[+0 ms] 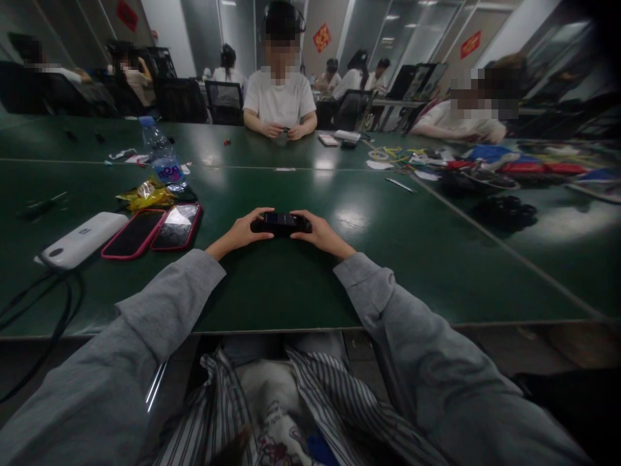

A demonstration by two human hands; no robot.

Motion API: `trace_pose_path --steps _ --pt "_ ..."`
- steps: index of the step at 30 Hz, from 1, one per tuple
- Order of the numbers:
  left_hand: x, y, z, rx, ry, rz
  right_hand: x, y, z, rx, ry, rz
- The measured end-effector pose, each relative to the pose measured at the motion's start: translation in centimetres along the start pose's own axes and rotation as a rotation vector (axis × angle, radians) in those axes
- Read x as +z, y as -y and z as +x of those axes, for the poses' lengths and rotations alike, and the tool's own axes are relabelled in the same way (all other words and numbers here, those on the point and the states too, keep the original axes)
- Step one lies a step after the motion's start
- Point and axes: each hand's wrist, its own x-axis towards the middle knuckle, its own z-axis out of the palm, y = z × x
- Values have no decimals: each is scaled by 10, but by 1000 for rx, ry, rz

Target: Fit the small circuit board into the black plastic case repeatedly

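1. gripping a black device [280, 223] right of the clear bottle [163, 154].
2. pinching its bottle-side end with the left hand [242, 229], its far end with the right hand [320, 233].
3. holding it lengthwise between both sets of fingers, nearer neither.

A wide green desk [272, 188] is stretching across the room, and pale seams [485, 230] are running over its shiny top, where white light [352, 220] is reflecting. Behind it, black chairs [182, 100] are standing. Red decorations [322, 39] are hanging on beige wall panels [334, 16], tall glass panes [388, 39] are standing between them, and dark floor [363, 364] is showing below the near edge
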Motion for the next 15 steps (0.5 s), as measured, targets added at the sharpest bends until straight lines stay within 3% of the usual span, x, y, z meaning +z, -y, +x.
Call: trace_pose_path --steps 15 --pt "-4 -6 -1 -17 40 53 1 1 0 41 -12 15"
